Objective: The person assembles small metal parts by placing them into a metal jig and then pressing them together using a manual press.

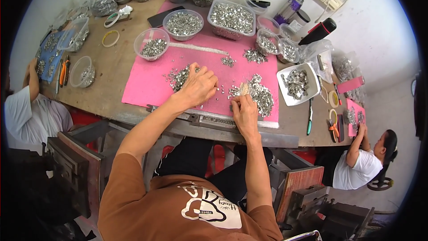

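A pink mat (147, 80) covers the middle of the bench. On it, my left hand (198, 85) is closed, its curled fingertips down at a pile of small silvery metal pieces (179, 78). Whatever sits between those fingers is hidden. My right hand (245, 110) is pinched together near the mat's front edge, beside a larger heap of shiny pieces (261, 98). Just beyond its fingertips is a tan, bristle-like thing (244, 89); I cannot tell whether the fingers hold it. A metal rail (214, 121) runs along the front edge, below both hands.
Clear tubs of metal pieces (183, 23) (232, 18) line the back, with a round tub (152, 45) nearer. At right are a white square dish (298, 85), a green-and-white toothbrush (309, 118) and orange-handled pliers (333, 127). Co-workers (33, 107) (361, 160) sit at both sides.
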The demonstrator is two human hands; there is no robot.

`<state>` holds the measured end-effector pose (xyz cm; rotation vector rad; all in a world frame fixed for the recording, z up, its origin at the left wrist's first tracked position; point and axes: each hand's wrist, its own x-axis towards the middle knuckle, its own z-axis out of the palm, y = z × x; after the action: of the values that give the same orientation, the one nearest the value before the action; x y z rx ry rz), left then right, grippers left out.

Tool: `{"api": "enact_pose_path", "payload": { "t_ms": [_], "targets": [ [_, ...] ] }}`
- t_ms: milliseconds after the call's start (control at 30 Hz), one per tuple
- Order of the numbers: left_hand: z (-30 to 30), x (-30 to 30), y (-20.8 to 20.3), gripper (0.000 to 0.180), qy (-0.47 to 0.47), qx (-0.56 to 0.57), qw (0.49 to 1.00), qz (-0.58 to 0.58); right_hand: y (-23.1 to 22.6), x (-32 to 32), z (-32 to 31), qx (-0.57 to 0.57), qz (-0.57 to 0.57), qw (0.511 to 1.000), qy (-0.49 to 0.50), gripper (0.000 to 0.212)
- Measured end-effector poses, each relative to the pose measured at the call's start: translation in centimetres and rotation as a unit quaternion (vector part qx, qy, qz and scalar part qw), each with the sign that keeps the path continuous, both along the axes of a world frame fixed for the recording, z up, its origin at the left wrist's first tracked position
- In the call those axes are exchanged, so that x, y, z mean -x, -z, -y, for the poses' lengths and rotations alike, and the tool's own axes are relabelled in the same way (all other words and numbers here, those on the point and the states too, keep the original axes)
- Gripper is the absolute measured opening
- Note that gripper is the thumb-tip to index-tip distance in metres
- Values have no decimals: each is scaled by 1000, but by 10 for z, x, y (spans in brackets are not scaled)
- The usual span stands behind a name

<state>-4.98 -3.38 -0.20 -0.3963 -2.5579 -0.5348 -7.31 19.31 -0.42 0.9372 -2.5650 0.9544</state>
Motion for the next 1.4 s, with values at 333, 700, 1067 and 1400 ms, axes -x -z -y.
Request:
{"api": "enact_pose_path", "payload": {
  "t_ms": [333,700,1067,1400],
  "targets": [
    [7,12,-11,11,77,86,993,15,1,0,0,13,10,1000,3,9],
    [7,7,0,9,100,64,993,-9,0,-2,1,13,2,1000,5,8],
    [-40,-73,-10,10,82,-78,993,-11,-18,-46,-22,77,49,993,-75,11],
    [-52,-85,0,15,55,-95,994,-25,-6,-60,-17,48,-53,996,-58,17]
  ]
}}
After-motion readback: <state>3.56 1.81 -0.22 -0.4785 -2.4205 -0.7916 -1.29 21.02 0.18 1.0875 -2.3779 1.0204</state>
